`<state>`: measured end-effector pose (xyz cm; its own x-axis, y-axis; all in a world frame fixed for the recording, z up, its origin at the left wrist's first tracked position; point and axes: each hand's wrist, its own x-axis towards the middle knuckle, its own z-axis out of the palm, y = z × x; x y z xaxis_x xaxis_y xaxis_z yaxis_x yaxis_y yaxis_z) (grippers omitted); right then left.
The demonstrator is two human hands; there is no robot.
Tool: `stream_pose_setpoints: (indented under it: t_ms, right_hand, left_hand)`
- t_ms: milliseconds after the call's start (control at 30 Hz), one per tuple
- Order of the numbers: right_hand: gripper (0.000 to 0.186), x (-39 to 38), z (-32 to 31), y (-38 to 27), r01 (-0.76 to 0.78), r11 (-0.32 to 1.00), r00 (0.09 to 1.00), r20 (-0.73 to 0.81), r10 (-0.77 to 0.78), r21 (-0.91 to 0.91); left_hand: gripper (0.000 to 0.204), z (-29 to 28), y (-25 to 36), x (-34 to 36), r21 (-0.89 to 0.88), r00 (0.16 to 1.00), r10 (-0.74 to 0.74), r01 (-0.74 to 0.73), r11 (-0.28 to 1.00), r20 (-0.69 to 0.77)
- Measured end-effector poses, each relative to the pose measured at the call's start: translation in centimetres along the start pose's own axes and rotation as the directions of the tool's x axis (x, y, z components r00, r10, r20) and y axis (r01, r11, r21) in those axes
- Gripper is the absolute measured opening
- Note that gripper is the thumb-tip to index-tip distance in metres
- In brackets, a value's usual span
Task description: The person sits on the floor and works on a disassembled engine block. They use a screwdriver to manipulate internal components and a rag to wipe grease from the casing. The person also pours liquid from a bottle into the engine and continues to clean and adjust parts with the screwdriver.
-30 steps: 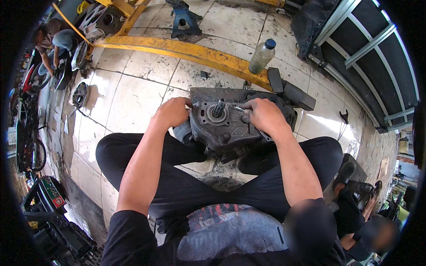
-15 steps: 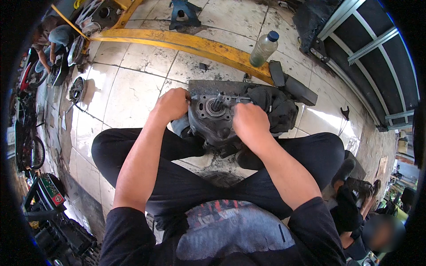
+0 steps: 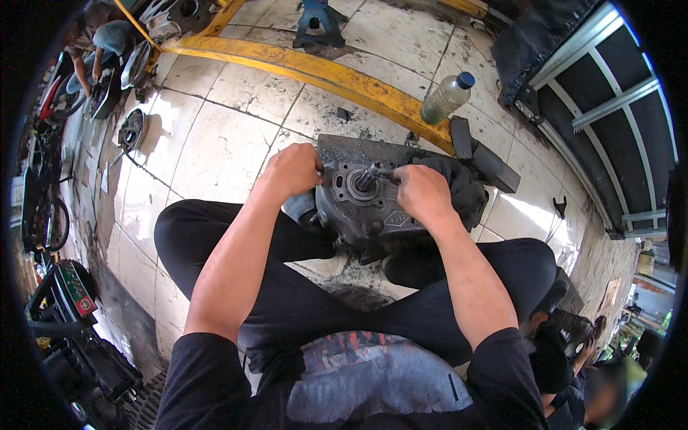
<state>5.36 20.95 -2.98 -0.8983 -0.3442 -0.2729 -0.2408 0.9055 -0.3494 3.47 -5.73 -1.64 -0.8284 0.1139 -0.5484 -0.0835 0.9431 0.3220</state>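
A dark, greasy gearbox casing sits between my bent legs. From the round bearing seat on its upper face rises a metal shaft. My left hand is closed at the casing's upper left edge, its fingertips curled against the metal. On the other side, my right hand pinches a short dark rod-like tool that reaches the top of the shaft. Its far end is inside my fingers, so its kind cannot be made out. A dark cloth lies bunched right behind my right hand.
A yellow metal beam crosses the tiled floor beyond the casing. Against it stands a blue-capped plastic bottle. A blue stand is farther off. People sit at far left and lower right, and a framed dark panel is at right.
The view has shifted, so the casing appears slightly right and lower. My right hand, blurred before, is now sharp, with the rod-like tool showing at the shaft. My left hand stays at the casing's edge.
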Motion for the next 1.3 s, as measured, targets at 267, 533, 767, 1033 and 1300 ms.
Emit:
stream_pose_setpoints:
  t_ms: [267, 533, 767, 1033, 1300]
  right_hand:
    - [0.042, 3.3, 0.6, 2.9, 0.019, 0.994, 0.992, 0.118, -0.032, 0.111]
    - [0.044, 5.8, 0.3, 3.2, 0.038, 0.988, 0.972, 0.222, -0.071, 0.152]
    - [0.046, 5.9, 0.9, 2.7, 0.121, 0.965, 0.973, 0.165, -0.161, 0.231]
    - [0.044, 5.2, 1.9, 1.0, 0.169, 0.931, 0.975, 0.082, -0.206, 0.322]
    - [0.046, 5.2, 2.9, 2.8, 0.148, 0.937, 0.982, 0.065, -0.178, 0.317]
  left_hand:
    - [0.035, -0.6, -0.5, 1.5, -0.054, 0.999, -0.036, 0.038, 0.998, 0.037]
    - [0.036, -0.6, -0.8, 2.2, -0.065, 0.997, -0.045, 0.049, 0.997, 0.059]
    - [0.037, -0.6, -0.7, 2.3, -0.084, 0.997, -0.057, 0.062, 0.995, 0.055]
    - [0.037, -0.9, -0.5, 2.4, -0.075, 0.997, -0.033, 0.038, 0.996, 0.067]
    - [0.038, -0.6, -0.6, 2.3, -0.093, 0.998, -0.043, 0.048, 0.995, 0.051]
